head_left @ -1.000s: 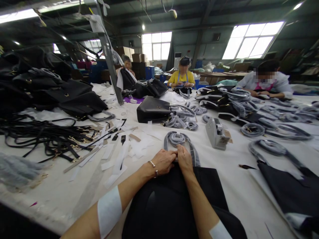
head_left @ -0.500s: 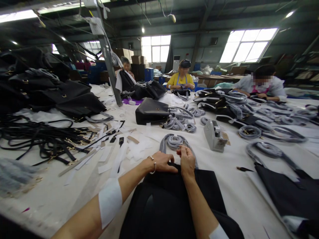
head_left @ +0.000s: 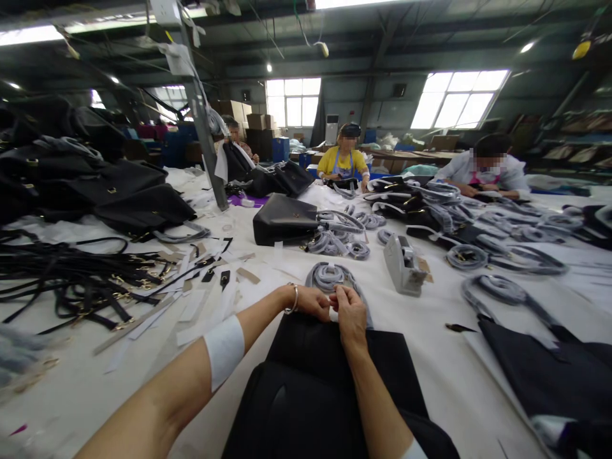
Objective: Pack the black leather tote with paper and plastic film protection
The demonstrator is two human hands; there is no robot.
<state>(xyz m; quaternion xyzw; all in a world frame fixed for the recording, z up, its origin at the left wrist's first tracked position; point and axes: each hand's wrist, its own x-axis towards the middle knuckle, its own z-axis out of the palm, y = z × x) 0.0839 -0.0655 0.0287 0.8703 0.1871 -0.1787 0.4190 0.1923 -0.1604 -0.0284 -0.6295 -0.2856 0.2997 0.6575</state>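
Observation:
A black handbag [head_left: 306, 401] lies in front of me, its upper edge pointing away. Beyond that edge is its handle [head_left: 356, 284], wrapped in greyish plastic, with a coiled wrapped strap [head_left: 329, 274] inside the loop. My left hand [head_left: 313, 302] is closed at the bag's top edge, fingers curled down. Close against it, my right hand [head_left: 352, 317] is closed in a pinch. A small white piece [head_left: 333, 315] shows between the fingers of both hands; its kind is unclear. The fingertips partly hide it.
A grey tape dispenser [head_left: 404, 264] stands ahead on the right. Black straps [head_left: 71, 274] and paper strips lie left, below piled bags [head_left: 119, 178]. Another bag [head_left: 545, 363] lies right. Past a metal post [head_left: 205, 134], several co-workers sit, one in a yellow top [head_left: 342, 162].
My left hand has curled its fingers and moved up against the right one. The white piece now shows between them. The view has shifted slightly right.

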